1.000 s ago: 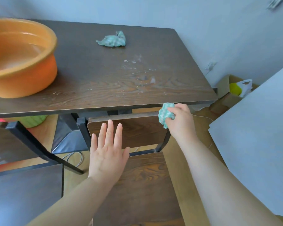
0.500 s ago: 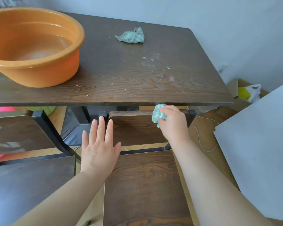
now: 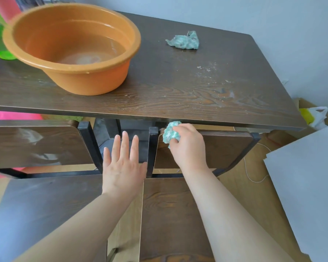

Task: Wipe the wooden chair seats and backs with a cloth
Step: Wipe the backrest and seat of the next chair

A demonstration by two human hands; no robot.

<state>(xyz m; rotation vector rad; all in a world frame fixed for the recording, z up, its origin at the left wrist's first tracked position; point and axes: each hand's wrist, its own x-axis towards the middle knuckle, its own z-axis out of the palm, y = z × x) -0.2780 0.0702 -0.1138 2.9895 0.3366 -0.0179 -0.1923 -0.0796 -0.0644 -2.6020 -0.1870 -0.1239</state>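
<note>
Since a second ago, the right hand (image 3: 187,146), clutching the cloth (image 3: 170,133), has swept leftward across the chair back (image 3: 225,148) to its left corner, so that back looks nearly wiped; the left hand (image 3: 122,165) hovers open beside it.

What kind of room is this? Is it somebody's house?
Probably a room in a home, perhaps a dining corner. A dark wooden table stands against a plain grey wall, with two dark wooden chairs pushed up to it, and an orange plastic basin of water sits on top for cleaning.
</note>
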